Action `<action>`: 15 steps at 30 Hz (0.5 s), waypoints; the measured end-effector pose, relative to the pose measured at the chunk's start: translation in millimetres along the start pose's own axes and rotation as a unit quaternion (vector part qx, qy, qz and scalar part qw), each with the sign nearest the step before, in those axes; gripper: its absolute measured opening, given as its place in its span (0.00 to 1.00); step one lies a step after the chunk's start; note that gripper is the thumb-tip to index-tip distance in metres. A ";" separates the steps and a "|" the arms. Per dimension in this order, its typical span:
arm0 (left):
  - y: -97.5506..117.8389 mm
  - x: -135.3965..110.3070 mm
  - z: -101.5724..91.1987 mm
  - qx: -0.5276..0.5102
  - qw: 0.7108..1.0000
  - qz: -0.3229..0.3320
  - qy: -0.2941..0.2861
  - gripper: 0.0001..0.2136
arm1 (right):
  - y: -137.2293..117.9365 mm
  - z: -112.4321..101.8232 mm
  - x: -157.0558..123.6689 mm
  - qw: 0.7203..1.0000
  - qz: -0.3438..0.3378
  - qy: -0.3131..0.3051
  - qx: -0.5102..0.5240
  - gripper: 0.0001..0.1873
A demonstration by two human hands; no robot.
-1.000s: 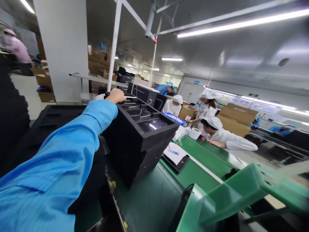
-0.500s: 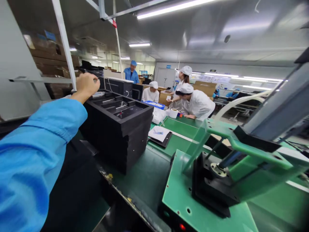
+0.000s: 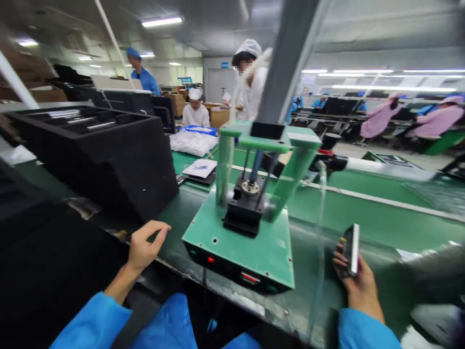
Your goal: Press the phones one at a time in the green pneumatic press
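Note:
My left hand point(image 3: 145, 245) hovers at the near edge of the bench, left of the green press fixture point(image 3: 236, 247). Its thumb and fingertips meet in a pinch, and nothing shows between them. On the right, my right hand point(image 3: 358, 278) grips a flat black piece with a silver-white edge point(image 3: 352, 249), held upright above the bench; its exact kind is unclear. The fixture has a green base, a black block under its rod and a red light in front. Beyond my left hand stands a stack of black foam trays point(image 3: 145, 169), with thin silvery pieces in the top tray.
A white paper point(image 3: 201, 167) lies on a dark pad behind the fixture. Farther back are white bags point(image 3: 192, 143) and a blue tray point(image 3: 199, 129). A clear hose point(image 3: 321, 213) hangs right of the fixture. Several co-workers are in the background.
The view has swung right and down. My left hand has left the top of the foam tray stack and come back near the bench edge. My right hand with the flat piece is now visible.

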State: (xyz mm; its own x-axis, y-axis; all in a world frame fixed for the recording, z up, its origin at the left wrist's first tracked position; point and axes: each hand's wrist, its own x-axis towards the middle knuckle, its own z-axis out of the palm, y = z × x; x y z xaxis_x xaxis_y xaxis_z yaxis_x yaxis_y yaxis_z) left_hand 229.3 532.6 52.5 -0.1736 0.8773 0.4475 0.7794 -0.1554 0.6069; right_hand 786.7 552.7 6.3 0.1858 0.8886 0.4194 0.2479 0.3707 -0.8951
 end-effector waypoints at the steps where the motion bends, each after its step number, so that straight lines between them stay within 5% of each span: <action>1: -11.9 -13.5 27.0 0.013 0.999 -0.028 -0.023 0.16 | 16.3 -10.7 -2.7 0.989 0.102 0.051 0.094 0.13; 3: -26.8 -28.0 67.9 0.055 0.994 -0.076 -0.057 0.16 | 37.0 -22.4 -4.5 0.922 0.266 0.131 0.251 0.19; 6: -33.1 -34.9 96.2 0.133 0.979 -0.126 -0.085 0.12 | 43.2 -24.7 -1.9 0.849 0.348 0.188 0.351 0.22; 15: -37.7 -36.0 101.9 0.253 0.947 -0.159 -0.116 0.13 | 34.8 -25.9 -4.8 0.830 0.317 0.198 0.414 0.16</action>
State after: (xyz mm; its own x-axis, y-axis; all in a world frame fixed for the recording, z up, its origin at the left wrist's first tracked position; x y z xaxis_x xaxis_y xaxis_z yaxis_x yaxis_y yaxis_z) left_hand 267.5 553.1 -53.4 -0.3575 0.9283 0.1026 0.9086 0.3203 0.2680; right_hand 819.1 554.3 -22.9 0.3687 0.8781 -0.3049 -0.7264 0.0676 -0.6840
